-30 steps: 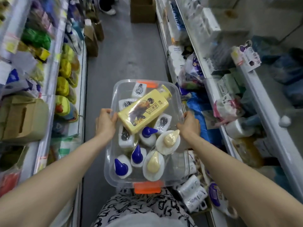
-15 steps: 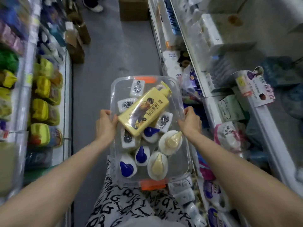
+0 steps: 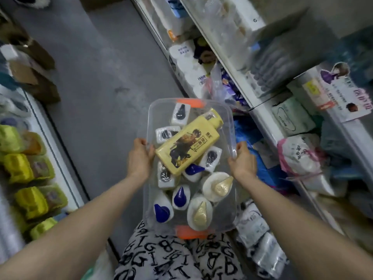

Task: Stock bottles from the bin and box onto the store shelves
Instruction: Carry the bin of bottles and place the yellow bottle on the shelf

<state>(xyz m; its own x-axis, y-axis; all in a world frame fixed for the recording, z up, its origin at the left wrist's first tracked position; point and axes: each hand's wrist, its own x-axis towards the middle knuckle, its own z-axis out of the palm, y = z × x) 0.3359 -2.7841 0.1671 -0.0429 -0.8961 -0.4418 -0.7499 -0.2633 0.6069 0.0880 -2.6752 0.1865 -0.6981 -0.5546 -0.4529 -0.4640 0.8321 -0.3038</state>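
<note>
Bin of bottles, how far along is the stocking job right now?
Nothing looks shelved from it yet: the clear bin is full, the yellow bottle lying across blue-capped bottles and gold-capped bottles. In hand: the left hand and right hand grip the bin's long sides, holding it up in the aisle. Left: every bottle must go onto the shelves.

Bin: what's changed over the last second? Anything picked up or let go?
Nothing was taken or let go. The person has carried the bin forward along the aisle: the green packs on the left shelf and the card on the right shelf now sit lower in view. Unchanged: the left grip and right grip hold the bin's long sides, and the yellow bottle lies across the other bottles.
</note>
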